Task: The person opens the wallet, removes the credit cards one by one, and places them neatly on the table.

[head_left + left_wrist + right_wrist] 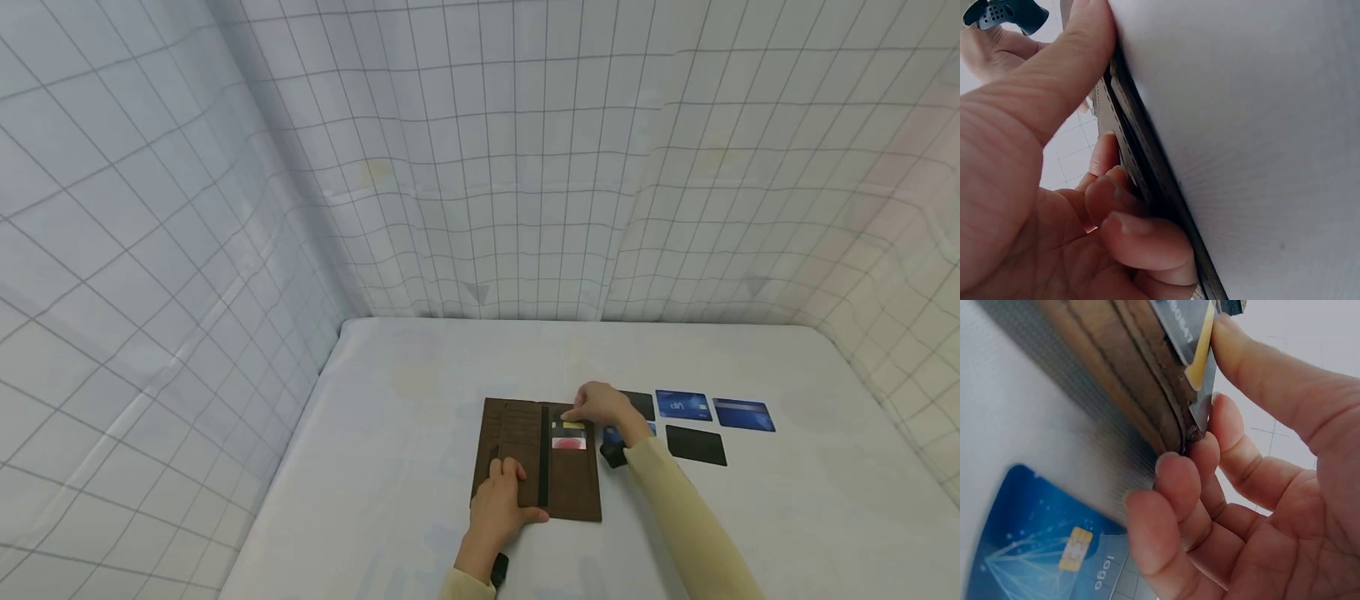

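A brown wallet lies spread flat on the white table, its slots facing up. My left hand rests on the left panel, fingers bent on the leather and thumb along the near edge. At the top of the right panel, my right hand pinches a card between thumb and fingers. Several cards, one with a yellow edge, overlap in the slots there. The left wrist view shows the wallet's layered edge beside the left fingers. A blue card lies under the right hand.
To the right of the wallet lie a blue VIP card, another blue card and a black card. A second black card is partly hidden behind the right hand. Grid-patterned white curtains enclose the table.
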`<state>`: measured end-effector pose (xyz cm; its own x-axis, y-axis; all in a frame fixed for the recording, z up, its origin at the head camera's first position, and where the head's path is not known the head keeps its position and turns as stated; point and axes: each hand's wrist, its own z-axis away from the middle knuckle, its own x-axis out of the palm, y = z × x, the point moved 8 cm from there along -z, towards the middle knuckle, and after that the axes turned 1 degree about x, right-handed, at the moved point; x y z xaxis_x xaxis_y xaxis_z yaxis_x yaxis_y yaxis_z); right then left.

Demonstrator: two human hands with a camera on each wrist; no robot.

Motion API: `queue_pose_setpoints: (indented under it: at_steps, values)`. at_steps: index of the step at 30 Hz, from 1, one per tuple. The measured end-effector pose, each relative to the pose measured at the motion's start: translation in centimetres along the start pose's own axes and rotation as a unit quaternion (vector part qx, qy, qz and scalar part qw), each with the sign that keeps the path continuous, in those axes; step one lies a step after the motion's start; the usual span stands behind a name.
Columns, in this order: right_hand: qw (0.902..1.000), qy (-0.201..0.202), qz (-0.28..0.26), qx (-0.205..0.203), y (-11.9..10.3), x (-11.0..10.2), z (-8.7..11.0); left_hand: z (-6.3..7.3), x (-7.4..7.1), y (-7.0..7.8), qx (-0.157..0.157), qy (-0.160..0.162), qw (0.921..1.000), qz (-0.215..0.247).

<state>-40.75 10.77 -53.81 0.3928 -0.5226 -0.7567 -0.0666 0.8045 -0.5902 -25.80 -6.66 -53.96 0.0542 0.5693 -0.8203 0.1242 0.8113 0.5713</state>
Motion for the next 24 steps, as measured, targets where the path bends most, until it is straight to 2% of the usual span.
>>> queue_pose_setpoints:
  at_steps: [5, 16, 19, 24]
  values:
    - [0.9999, -0.002, -0.011, -0.003, 0.01, -0.11, 0.11, 0.03, 0.15, -0.04, 0.000, 0.000, 1.0000, -0.002]
    - [0.9994, 0.031, -0.014, 0.010, 0.12, -0.47, 0.44, 0.10, -0.14, 0.12, 0.003, 0.000, 1.0000, 0.003]
    - [0.9992, 0.028, -0.024, 0.018, 0.31, -0.47, 0.41, 0.13, -0.25, 0.25, 0.007, 0.005, 1.0000, 0.004]
    - [0.9978, -0.005, -0.067, 0.001, 0.55, 0.03, 0.08, 0.22, -0.49, 0.47, 0.018, 0.018, 0.9997, -0.003]
